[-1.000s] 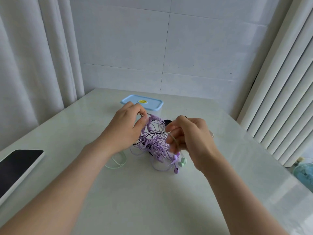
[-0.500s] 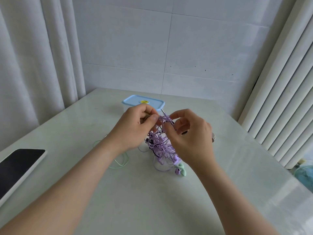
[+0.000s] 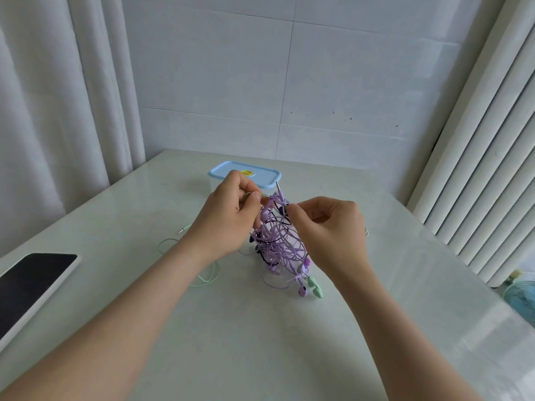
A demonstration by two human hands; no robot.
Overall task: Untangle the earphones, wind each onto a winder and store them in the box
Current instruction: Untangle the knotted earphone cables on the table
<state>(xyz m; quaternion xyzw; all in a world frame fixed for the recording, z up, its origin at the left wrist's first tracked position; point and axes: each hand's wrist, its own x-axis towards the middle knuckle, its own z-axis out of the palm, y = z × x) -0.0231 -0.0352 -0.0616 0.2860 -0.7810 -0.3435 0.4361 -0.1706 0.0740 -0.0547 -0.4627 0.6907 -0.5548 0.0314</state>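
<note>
The pale table [image 3: 289,342] ran from the near edge to the tiled wall, with open surface between the forearms and out to the right. A dark-screened tablet [image 3: 31,282] lay at its left edge, well apart from the work. The box [image 3: 246,173], its blue lid on, stood just behind the left hand [image 3: 228,221]. That hand pinched a strand at the top of the earphone tangle [image 3: 278,241], and the right hand [image 3: 330,227] pinched a purple loop close beside it. The tangle hung between them, about equally near to each, its long axis nearly upright and its lower end resting on the table. A green cable [image 3: 202,279] trailed left under the left wrist. A jack plug [image 3: 278,186] stuck up at the top. Pulling apart sideways looked the freest direction. No winder could be made out.
</note>
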